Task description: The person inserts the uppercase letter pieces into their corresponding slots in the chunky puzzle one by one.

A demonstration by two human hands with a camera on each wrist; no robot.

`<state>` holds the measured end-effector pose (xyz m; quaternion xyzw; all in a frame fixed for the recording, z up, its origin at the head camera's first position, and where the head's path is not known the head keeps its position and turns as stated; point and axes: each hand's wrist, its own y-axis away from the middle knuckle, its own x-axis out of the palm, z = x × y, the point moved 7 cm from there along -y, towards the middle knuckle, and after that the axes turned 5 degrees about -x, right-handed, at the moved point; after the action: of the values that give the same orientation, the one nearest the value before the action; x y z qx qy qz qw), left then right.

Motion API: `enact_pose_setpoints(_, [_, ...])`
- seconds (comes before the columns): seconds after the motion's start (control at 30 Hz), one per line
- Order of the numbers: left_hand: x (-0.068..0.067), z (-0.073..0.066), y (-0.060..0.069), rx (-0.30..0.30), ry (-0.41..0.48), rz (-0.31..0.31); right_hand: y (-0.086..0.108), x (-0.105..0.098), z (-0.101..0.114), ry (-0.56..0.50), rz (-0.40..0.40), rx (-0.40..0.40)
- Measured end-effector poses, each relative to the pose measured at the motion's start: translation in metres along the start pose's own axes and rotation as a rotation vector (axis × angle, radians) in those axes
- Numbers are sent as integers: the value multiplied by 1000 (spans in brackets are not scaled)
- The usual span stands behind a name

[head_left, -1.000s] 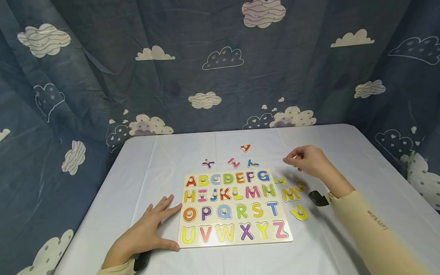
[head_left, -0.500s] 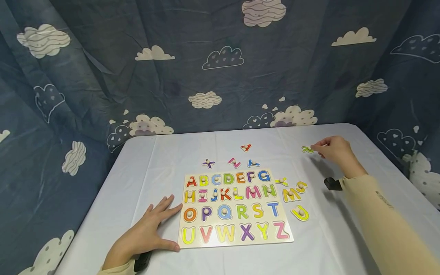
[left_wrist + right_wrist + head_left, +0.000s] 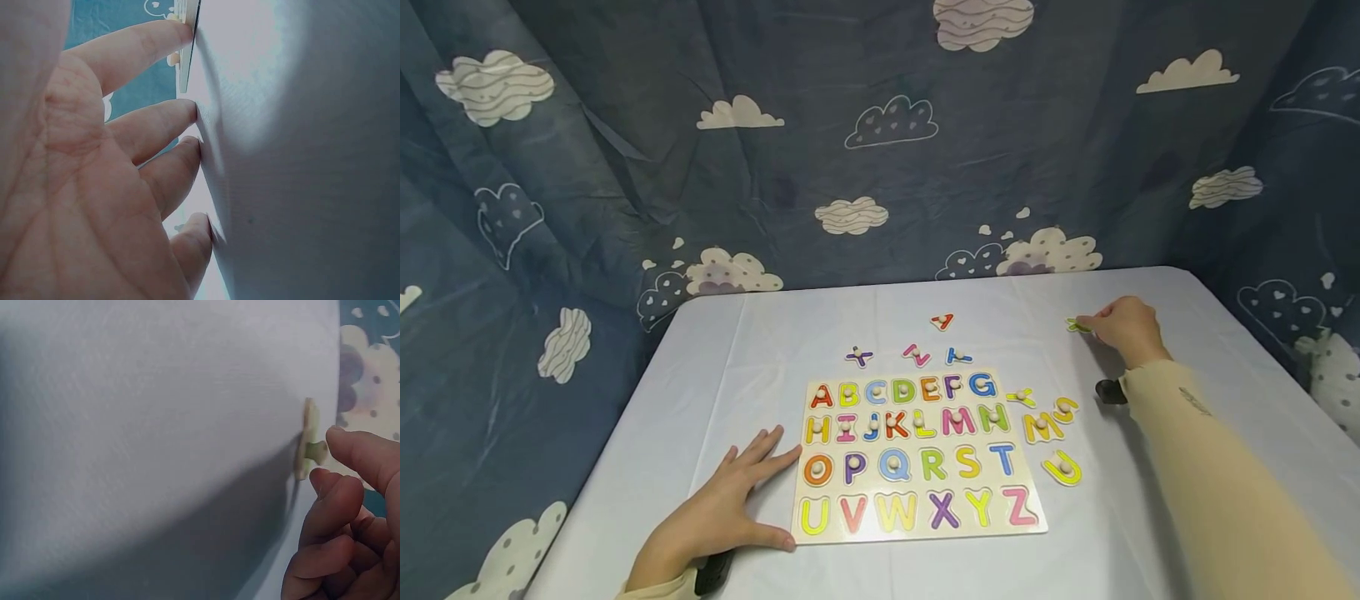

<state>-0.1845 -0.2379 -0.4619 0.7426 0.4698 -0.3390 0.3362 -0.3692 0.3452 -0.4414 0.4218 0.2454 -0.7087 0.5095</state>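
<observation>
A wooden alphabet board lies on the table, with knobbed letters in its top two rows and O, P and Q in its third. My left hand is spread at its left edge; in the left wrist view one fingertip of the left hand touches the board's edge. Far right, my right hand is at a small green letter. The right wrist view shows the green letter's knob between thumb and finger of the bent right hand, with a small gap.
Behind the board lie a red letter, a purple X, a pink Z and a blue T. To its right are a Y, an S, an M and a U. A cloud-patterned curtain hangs behind.
My right hand has moved right and back from beyond the board's corner to the green letter, and its fingers now cover more of that letter. The left hand stays at the board.
</observation>
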Motion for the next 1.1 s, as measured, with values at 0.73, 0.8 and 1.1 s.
enact_pose_setpoints(0.73, [-2,-2,1,-3,-4,-5,-11,0,10,44,73,-117])
enact_pose_setpoints(0.8, [-1,-1,1,-6,-6,-3,-13,3,10,51,120,-138])
enact_pose_setpoints(1.1, [0,-2,0,-1,2,5,-14,12,1,9,156,-127])
